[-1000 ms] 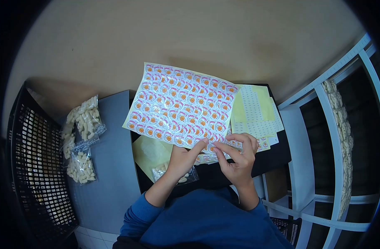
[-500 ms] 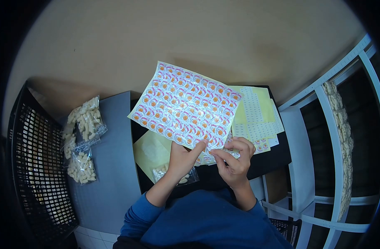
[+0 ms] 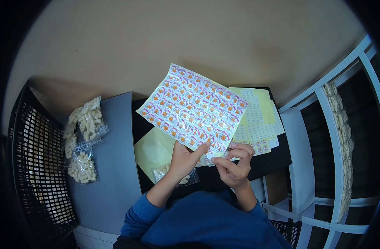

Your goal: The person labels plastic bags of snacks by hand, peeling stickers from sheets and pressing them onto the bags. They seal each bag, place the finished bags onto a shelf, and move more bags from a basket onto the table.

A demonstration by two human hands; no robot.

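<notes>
1. The person's left hand (image 3: 182, 159) holds the sticker sheet (image 3: 193, 111) by its lower edge; thumb and forefinger are closed on the paper near the bottom corner; the sheet stands tilted, raised above the black tabletop (image 3: 277, 155), with its far corner toward the beige wall (image 3: 190, 37).
2. The right hand (image 3: 235, 164) sits just beside the left, at the same lower edge; its fingertips are pinched narrow on a small piece at the sheet's edge, most likely a single sticker; the piece is too small to tell for certain.
3. The sticker sheet carries rows of round labels, each white with an orange centre and a pink rim of lettering; the lettering is too small to read; the backing is pale yellow.
4. Beneath and right of the raised sheet lie further yellow backing sheets (image 3: 258, 114), mostly stripped, with a few round labels left at the lower edge.
5. A clear bag of pale snack pieces (image 3: 173, 174) lies on the tabletop under the left wrist, partly on a yellow sheet (image 3: 152, 151).
6. Two more filled clear bags (image 3: 82, 143) lie on the grey surface (image 3: 111, 174) to the left, well apart from the hands; a black mesh basket (image 3: 32, 166) stands beside them.
7. A white shelf frame (image 3: 322, 124) stands at the right.
</notes>
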